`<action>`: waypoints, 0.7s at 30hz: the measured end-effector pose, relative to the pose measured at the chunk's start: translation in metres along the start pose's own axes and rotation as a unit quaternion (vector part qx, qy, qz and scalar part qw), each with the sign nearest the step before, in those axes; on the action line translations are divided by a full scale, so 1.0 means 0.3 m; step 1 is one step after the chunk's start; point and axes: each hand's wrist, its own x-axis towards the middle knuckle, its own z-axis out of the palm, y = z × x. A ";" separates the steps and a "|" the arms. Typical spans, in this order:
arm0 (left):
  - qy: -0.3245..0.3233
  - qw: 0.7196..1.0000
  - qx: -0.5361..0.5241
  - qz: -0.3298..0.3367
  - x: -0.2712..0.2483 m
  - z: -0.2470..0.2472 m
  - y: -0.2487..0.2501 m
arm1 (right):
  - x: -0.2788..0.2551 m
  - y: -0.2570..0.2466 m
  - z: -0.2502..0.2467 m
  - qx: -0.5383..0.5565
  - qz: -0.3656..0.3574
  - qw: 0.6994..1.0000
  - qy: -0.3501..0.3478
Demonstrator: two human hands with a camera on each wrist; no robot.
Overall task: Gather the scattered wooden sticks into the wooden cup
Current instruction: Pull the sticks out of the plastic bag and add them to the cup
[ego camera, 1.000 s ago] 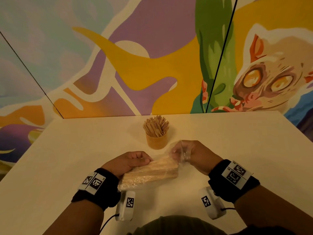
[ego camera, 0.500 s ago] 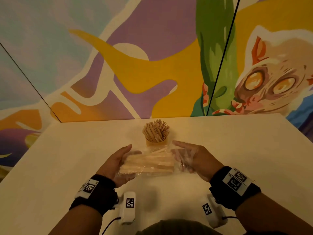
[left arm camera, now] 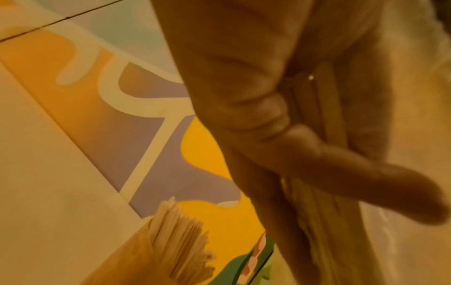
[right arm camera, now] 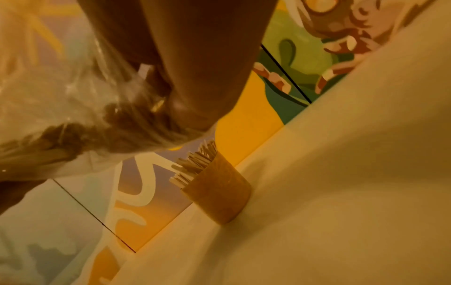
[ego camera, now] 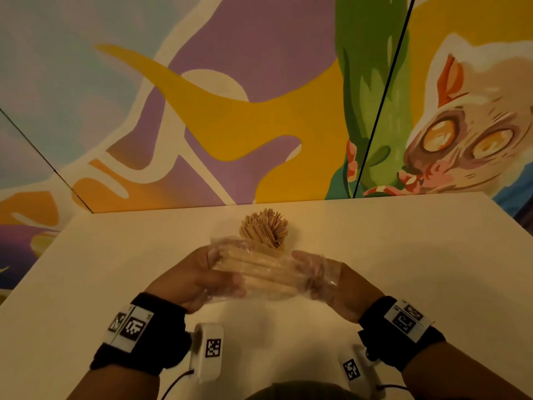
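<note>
From the head view I see the wooden cup (ego camera: 275,246) standing upright on the bench (ego camera: 403,249) near its far edge, packed with wooden sticks (ego camera: 264,228) that fan out above the rim. In front of it, raised off the bench, both hands carry a clear plastic bag (ego camera: 259,272) filled with more sticks lying side by side. My left hand (ego camera: 196,280) cups the bag's left end, fingers wrapped around it. My right hand (ego camera: 331,280) takes the right end with the loose plastic draped over its fingers; that grip looks only partly closed.

The left wrist view confirms what the head view only hints at: the thumb (left arm camera: 366,173) crosses over the bundle and the fingers (left arm camera: 244,67) curl behind it, so this grip is closed firmly on the bag. The cup (left arm camera: 136,256) with its sticks sits low in that picture.

The right wrist view shows crumpled plastic (right arm camera: 80,108) gathered against the fingers (right arm camera: 202,57), but I cannot tell how tightly they pinch it. Here the cup (right arm camera: 219,192) shows its full side wall, standing on the bench just below the bag.
</note>
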 end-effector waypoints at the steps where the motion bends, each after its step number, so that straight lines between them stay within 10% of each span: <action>1: -0.009 1.000 0.001 0.002 0.001 -0.007 0.010 | -0.001 0.016 -0.003 0.011 -0.003 1.000 0.003; 9: 0.004 0.999 -0.034 -0.011 0.009 -0.040 -0.042 | 0.016 0.003 0.043 0.070 -0.016 0.996 -0.046; 21: 0.116 0.986 -0.117 -0.018 0.016 -0.061 -0.145 | 0.027 -0.136 0.065 -0.284 -0.100 0.953 0.038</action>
